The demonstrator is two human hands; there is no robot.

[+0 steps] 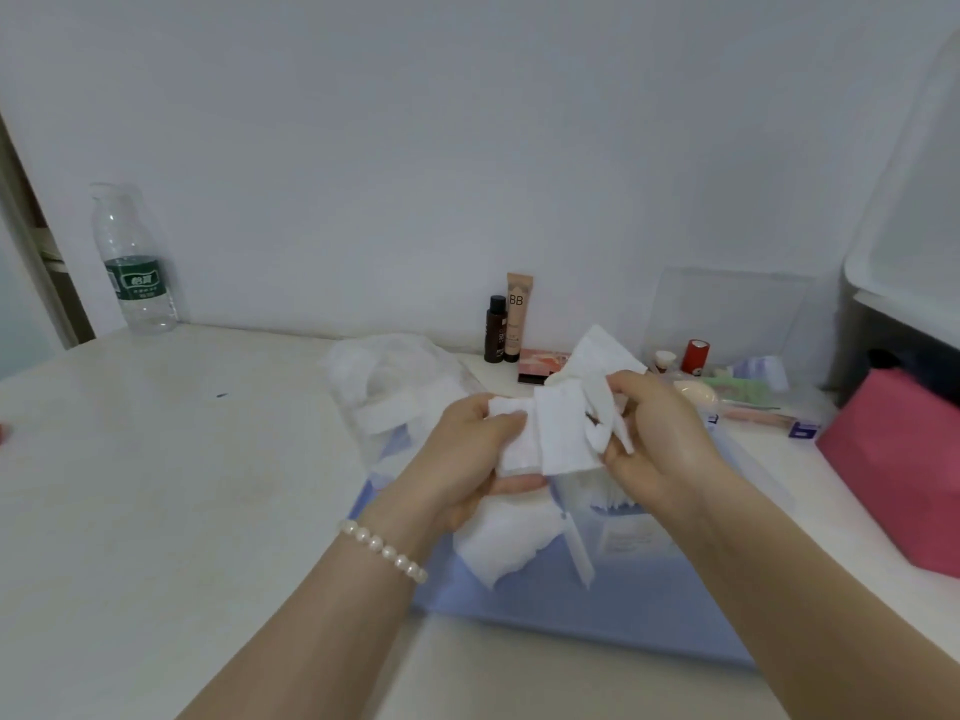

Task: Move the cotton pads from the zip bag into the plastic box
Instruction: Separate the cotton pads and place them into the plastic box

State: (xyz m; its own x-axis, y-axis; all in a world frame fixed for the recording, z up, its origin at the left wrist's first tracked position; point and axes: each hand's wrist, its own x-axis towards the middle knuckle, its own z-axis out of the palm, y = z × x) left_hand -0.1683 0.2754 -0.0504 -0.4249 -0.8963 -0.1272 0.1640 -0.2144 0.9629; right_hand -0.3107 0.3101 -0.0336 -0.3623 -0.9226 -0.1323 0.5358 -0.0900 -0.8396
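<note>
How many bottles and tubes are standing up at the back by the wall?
Clear water bottle: 1
Small dark bottle: 1
Beige BB tube: 1
Red cylinder, too blurred to tell whether it is a bottle: 1
Total: 4

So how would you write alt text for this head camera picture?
Two hands, left hand and right hand, hold a bunch of white cotton pads above a clear plastic box on a white table. A crumpled zip bag lies behind.
</note>
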